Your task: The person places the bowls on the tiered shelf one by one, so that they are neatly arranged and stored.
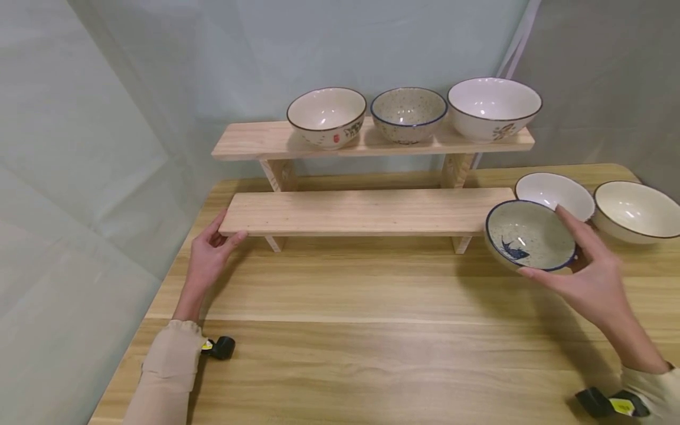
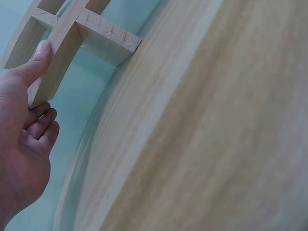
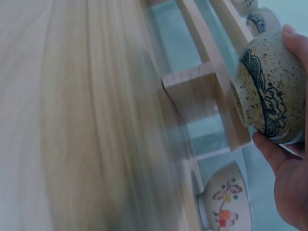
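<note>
A speckled grey bowl with a blue rim [image 1: 531, 236] is held up by my right hand [image 1: 589, 277], thumb on the near side and fingers on the far side. It hangs by the right end of the lower shelf board; in the right wrist view a dark blue wave pattern runs round the speckled bowl [image 3: 269, 91]. My left hand [image 1: 209, 251] grips the left end of the lower board [image 1: 366, 212] of a two-tier wooden stand. The left wrist view shows the thumb of the left hand [image 2: 29, 139] on top and fingers curled beneath.
On the upper board [image 1: 249, 139] stand a white bowl [image 1: 326, 112], a speckled blue-rimmed bowl [image 1: 409, 115] and a larger white bowl [image 1: 494, 109]. Two more white bowls, one behind the held bowl [image 1: 552, 192] and one farther right [image 1: 637, 209], sit on the wooden table [image 1: 372, 342].
</note>
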